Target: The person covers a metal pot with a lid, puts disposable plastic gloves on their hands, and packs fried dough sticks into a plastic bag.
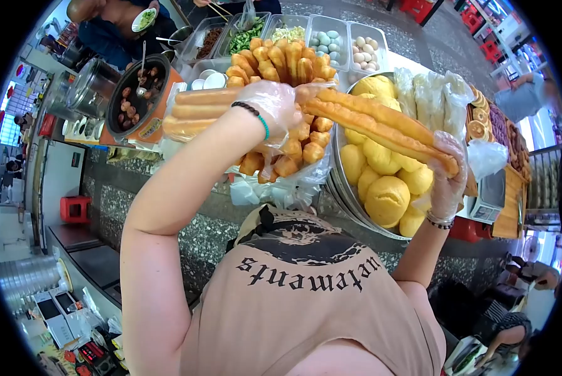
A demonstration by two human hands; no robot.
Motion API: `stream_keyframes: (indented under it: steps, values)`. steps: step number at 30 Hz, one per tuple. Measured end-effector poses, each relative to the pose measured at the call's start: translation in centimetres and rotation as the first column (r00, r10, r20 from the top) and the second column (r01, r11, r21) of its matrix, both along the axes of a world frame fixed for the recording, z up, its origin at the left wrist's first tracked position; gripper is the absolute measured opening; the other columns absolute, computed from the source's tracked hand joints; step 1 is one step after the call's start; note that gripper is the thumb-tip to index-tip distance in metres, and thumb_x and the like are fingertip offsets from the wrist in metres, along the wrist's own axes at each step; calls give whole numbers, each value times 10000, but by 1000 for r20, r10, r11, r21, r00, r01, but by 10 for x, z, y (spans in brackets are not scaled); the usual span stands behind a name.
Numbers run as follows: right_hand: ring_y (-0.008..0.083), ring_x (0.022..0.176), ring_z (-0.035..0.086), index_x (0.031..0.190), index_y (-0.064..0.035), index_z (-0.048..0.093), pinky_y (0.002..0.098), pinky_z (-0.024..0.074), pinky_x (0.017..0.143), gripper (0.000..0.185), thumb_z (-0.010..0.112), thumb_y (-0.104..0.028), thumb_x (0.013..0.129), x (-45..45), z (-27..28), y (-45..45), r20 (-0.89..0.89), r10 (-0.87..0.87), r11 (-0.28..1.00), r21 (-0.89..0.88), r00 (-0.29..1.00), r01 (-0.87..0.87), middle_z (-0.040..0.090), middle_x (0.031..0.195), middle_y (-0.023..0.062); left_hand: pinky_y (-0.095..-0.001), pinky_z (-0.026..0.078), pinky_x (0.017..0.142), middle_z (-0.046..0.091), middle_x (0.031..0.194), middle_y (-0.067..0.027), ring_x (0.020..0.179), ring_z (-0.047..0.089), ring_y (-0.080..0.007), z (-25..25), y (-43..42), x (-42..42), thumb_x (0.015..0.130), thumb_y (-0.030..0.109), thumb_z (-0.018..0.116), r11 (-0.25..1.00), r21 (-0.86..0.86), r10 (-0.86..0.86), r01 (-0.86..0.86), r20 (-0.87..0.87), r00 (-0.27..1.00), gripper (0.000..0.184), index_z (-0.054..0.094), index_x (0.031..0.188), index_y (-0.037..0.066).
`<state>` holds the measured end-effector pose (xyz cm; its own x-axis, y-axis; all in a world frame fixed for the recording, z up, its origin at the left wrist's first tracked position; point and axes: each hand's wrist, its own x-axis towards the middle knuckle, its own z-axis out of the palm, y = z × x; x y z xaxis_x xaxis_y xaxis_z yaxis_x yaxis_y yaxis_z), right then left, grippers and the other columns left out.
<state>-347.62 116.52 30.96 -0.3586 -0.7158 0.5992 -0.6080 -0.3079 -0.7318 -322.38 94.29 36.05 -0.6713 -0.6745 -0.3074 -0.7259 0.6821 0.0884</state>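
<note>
Over yellow buns [386, 200]: long youtiao [375, 129], slanting left to right!
Right hand [450, 168]: clamped on right end!
Left hand [270, 108]: at left end, grip hidden, can't tell!

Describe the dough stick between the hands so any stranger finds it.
Find the metal basin of yellow buns. Over it, a golden dough stick stretches from left hand to right hand. Unlike the clustered sticks nearby, it slants across the buns.

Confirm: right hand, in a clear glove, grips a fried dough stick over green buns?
Not green: the head view shows yellow buns. The right hand, in a clear glove, does grip a fried dough stick over them.
</note>
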Motion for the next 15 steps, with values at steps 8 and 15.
stream_keyframes:
  steps: [8, 15]
  values:
    - [254, 1161, 501, 1093, -29, 579, 382, 380, 1016, 252, 621, -59, 846, -12, -30, -6, 234, 105, 988, -132, 966, -76, 549, 1206, 120, -327, 449, 620, 509, 726, -82, 666, 527, -147, -39, -19, 31, 901, 196, 512, 902, 430, 313, -34, -598, 738, 238, 525, 787, -13]
    - [228, 1145, 504, 1098, -27, 563, 362, 376, 1010, 278, 624, -48, 827, 0, -42, -15, 449, 116, 989, -136, 886, -60, 552, 1189, 108, -423, 463, 831, 623, 987, -228, 925, 594, -366, -11, 0, 28, 882, 318, 485, 979, 138, 187, -151, -308, 933, 360, 607, 1019, 8]
